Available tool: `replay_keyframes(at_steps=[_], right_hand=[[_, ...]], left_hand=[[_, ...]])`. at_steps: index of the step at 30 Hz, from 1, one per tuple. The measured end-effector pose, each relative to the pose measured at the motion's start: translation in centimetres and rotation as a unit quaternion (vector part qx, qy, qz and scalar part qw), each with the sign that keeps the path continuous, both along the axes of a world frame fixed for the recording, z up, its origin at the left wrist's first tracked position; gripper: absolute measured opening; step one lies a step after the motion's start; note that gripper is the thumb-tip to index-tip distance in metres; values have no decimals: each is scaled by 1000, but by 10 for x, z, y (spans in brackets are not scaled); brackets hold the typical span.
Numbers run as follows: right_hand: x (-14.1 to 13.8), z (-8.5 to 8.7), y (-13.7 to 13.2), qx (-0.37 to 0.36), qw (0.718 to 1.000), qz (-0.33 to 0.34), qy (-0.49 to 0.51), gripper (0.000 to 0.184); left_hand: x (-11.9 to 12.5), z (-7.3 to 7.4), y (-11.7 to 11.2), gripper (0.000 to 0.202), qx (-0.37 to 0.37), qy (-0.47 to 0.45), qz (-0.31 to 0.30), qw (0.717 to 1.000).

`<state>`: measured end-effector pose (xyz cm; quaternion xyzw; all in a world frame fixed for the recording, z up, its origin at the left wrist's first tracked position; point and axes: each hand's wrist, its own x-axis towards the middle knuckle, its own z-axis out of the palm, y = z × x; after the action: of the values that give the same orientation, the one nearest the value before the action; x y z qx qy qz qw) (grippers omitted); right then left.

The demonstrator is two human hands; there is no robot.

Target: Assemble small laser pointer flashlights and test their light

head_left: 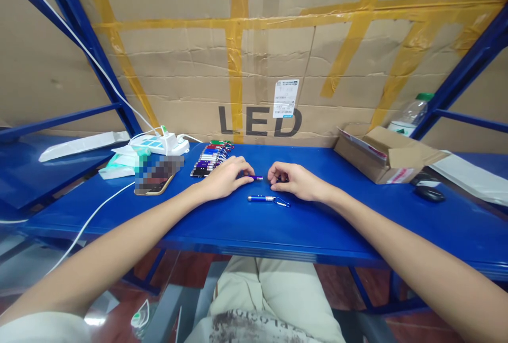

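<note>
My left hand [227,178] pinches a short purple metal penlight [256,178], its silver end pointing right. Facing it across a small gap, my right hand [292,180] has its fingers curled together; something small and dark shows between them, but I cannot make out what. Just below both hands a blue penlight [260,199] with a carabiner clip [281,202] lies flat on the blue table [254,232]. Beyond my left hand lies a row of similar penlights [208,158] in green, red, blue, silver, purple and black, their clips to the right.
At left are a phone [154,184], a white power strip [169,143] with cables, and a crumpled packet [121,165]. At right sit an open cardboard box [381,155], a dark mouse-like object [429,193] and a green-capped bottle [415,110]. A large taped carton [190,78] stands behind.
</note>
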<state>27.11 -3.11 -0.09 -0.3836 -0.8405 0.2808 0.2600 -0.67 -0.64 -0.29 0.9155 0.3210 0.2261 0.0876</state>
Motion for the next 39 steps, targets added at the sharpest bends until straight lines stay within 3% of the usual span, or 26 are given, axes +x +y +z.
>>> replay_keyframes(at_steps=[7,12,18,24,39], right_hand=[[0,0,1,-14,1000,-1,12,21],[2,3,2,-17,1000,4,8,22],[6,0,3,124,990,-47,-53,21],[4,-3,5,148,982,-22,-118,20],[6,11,0,46,996,-19,-71,16]], left_hand=[[4,0,-1,22,-97,-69,31,992],[4,0,-2,28,-124,-85,49,987],[5,-2,0,33,-137,-87,37,986],[6,-1,-1,32,-128,-93,31,987],[7,0,-4,30,-148,-129,1,980]])
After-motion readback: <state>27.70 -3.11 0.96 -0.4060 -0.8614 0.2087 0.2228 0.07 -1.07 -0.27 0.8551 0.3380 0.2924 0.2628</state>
